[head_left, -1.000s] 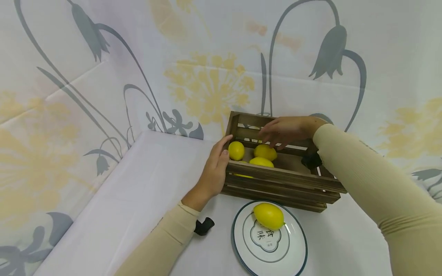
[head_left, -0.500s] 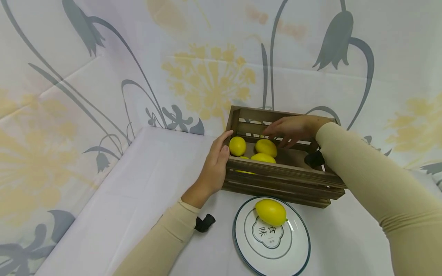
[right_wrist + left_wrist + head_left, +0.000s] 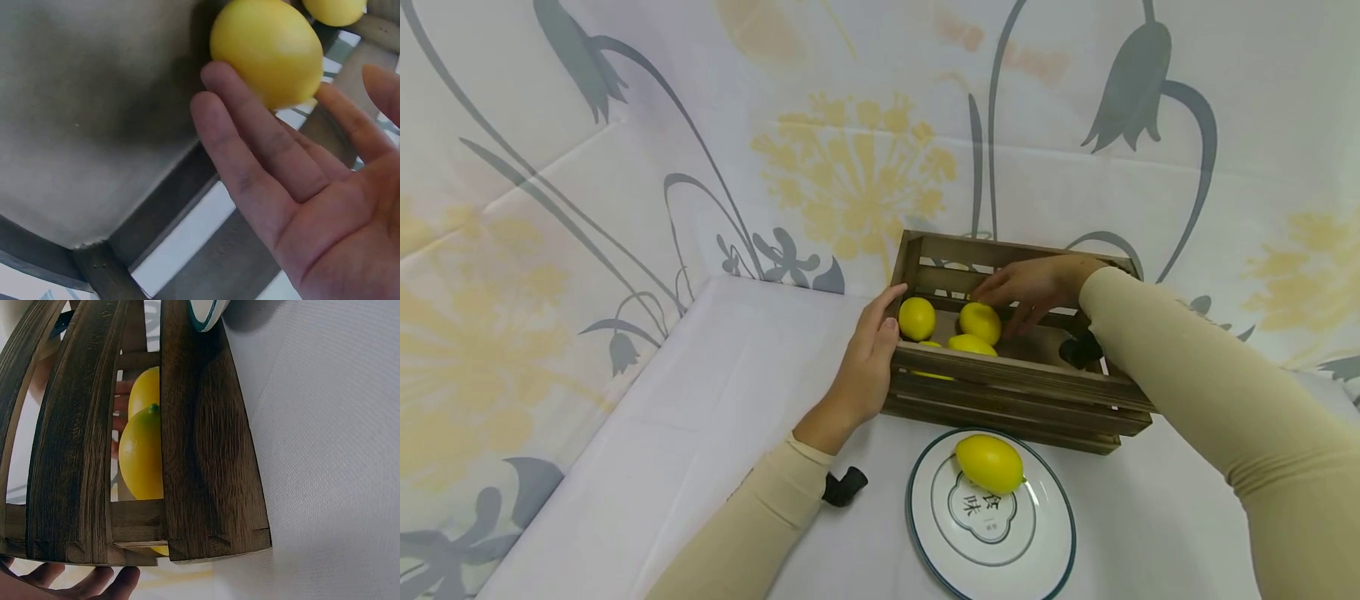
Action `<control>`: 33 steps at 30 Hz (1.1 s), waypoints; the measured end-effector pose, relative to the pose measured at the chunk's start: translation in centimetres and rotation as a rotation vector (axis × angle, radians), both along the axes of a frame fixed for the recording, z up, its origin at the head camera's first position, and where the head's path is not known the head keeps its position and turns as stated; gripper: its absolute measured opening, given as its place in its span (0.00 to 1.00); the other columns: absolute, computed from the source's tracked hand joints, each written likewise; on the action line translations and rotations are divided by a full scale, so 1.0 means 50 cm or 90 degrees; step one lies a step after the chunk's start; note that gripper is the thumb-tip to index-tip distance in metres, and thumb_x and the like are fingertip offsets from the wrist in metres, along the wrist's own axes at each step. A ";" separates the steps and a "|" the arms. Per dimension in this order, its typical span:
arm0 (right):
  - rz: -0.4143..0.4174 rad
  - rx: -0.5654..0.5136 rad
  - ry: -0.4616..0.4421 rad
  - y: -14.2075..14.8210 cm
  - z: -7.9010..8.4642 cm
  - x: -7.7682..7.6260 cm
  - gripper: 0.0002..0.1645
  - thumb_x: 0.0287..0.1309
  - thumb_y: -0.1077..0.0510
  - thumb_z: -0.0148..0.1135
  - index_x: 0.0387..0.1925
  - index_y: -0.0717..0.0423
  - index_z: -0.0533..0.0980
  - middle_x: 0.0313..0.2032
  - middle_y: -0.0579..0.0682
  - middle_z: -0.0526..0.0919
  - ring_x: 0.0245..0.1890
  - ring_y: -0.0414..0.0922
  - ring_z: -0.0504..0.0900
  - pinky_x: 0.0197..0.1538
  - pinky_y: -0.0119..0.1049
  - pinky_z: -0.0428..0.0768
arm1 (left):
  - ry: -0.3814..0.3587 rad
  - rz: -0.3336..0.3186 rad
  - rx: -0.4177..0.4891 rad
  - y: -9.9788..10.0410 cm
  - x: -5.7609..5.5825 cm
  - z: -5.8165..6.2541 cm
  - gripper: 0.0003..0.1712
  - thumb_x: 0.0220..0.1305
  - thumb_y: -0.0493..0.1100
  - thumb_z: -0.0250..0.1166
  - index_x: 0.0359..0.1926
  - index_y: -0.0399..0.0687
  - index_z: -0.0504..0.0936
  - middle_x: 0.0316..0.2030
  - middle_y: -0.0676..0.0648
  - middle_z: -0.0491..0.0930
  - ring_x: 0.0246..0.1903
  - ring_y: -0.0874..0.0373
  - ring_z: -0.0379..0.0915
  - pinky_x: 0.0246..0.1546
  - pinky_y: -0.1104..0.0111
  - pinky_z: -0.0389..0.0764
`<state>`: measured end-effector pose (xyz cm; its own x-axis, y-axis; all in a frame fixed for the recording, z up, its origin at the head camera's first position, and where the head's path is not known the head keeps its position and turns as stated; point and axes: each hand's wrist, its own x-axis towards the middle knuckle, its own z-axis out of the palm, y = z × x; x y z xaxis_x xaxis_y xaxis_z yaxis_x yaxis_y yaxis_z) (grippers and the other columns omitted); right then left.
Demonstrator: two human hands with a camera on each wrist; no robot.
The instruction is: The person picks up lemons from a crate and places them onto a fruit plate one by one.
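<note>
In the head view, my left hand (image 3: 863,362) rests against the left end of a brown slatted wooden crate (image 3: 1022,396). Its fingertips (image 3: 128,578) touch the outside of that end in the left wrist view. My right hand (image 3: 1037,287) reaches inside, beside a lemon (image 3: 981,323). The right wrist view shows that lemon (image 3: 269,53) touched by outstretched fingers, with the thumb held away. Another lemon (image 3: 917,319) sits at the crate's left end, and a further lemon (image 3: 972,344) lies by the front wall. Part of one more is hidden behind the slats.
In front of the crate stands a white plate (image 3: 977,558) with a blue rim, bearing a lemon (image 3: 990,463). A black device (image 3: 846,487) shows beside my left wrist. Flower-printed cloth (image 3: 850,167) rises behind the crate, and white cloth (image 3: 737,375) covers the table.
My right hand has lowered in the crate to the lemon, which has turned and shifted slightly right. The whole view has moved a little. My left hand stays at the crate's end.
</note>
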<state>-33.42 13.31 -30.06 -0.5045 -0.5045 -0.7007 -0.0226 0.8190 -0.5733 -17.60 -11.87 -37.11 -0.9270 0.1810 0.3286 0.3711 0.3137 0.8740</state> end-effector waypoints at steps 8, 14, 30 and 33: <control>-0.024 0.012 -0.020 -0.008 -0.018 -0.001 0.36 0.76 0.48 0.48 0.77 0.55 0.53 0.73 0.68 0.55 0.54 0.58 0.82 0.57 0.50 0.81 | -0.004 0.000 0.006 0.000 0.001 0.000 0.28 0.80 0.49 0.34 0.77 0.57 0.53 0.77 0.46 0.51 0.75 0.49 0.51 0.73 0.44 0.55; -0.023 0.018 -0.032 -0.012 -0.032 -0.001 0.38 0.74 0.52 0.52 0.78 0.54 0.52 0.71 0.67 0.58 0.53 0.56 0.82 0.56 0.48 0.82 | -0.002 -0.003 0.005 0.000 0.001 -0.002 0.29 0.80 0.50 0.34 0.77 0.56 0.53 0.77 0.46 0.51 0.74 0.47 0.53 0.73 0.44 0.56; -0.007 0.019 -0.007 -0.008 -0.034 0.000 0.41 0.68 0.55 0.61 0.77 0.54 0.54 0.63 0.65 0.69 0.50 0.51 0.84 0.57 0.45 0.82 | 0.008 -0.005 0.003 0.002 0.001 0.001 0.29 0.80 0.50 0.33 0.77 0.54 0.53 0.77 0.46 0.52 0.75 0.49 0.51 0.74 0.45 0.54; -0.003 0.015 -0.006 -0.010 -0.039 -0.002 0.41 0.69 0.54 0.61 0.77 0.54 0.54 0.62 0.65 0.71 0.50 0.51 0.84 0.56 0.45 0.82 | 0.004 0.000 0.003 0.001 0.003 0.001 0.29 0.80 0.49 0.34 0.77 0.53 0.54 0.77 0.46 0.52 0.75 0.49 0.51 0.74 0.44 0.54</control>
